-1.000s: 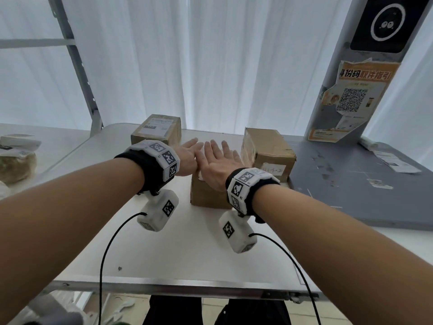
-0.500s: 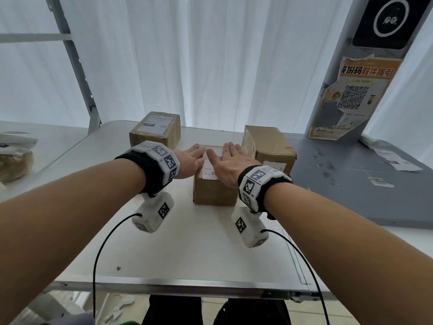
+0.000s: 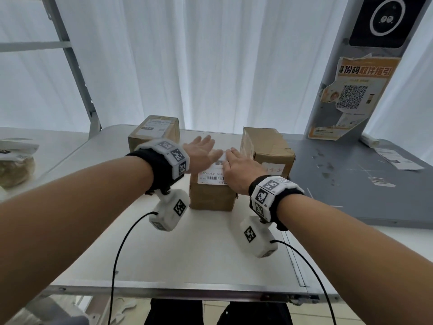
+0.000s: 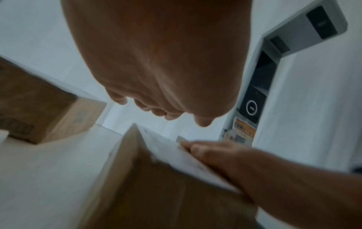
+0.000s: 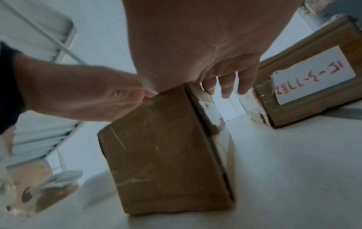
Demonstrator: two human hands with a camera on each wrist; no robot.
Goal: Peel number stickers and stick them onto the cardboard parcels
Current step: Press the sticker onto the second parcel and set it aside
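Three cardboard parcels stand on the white table (image 3: 187, 254). The middle parcel (image 3: 212, 195) carries a white barcode label (image 3: 209, 177) and a small grey number sticker (image 3: 219, 163) on its top. My right hand (image 3: 236, 167) lies flat on that top, its straight fingers pressing beside the sticker. My left hand (image 3: 199, 151) is spread open over the parcel's left top edge; whether it touches is unclear. In the left wrist view the left fingers (image 4: 156, 108) hang above the parcel (image 4: 156, 193). In the right wrist view the right fingers (image 5: 225, 83) reach over the parcel (image 5: 166, 155).
A labelled parcel (image 3: 154, 132) stands at the back left. A taller parcel (image 3: 267, 151) with a handwritten label (image 5: 313, 72) stands close on the right. A grey table (image 3: 363, 184) with paper scraps adjoins on the right, under a pillar with a QR poster (image 3: 351, 97). Bagged items (image 3: 14, 167) lie far left.
My hands have drawn apart on the middle parcel's top: the left moved left and forward, the right slid to the right, and the barcode label now shows between them.
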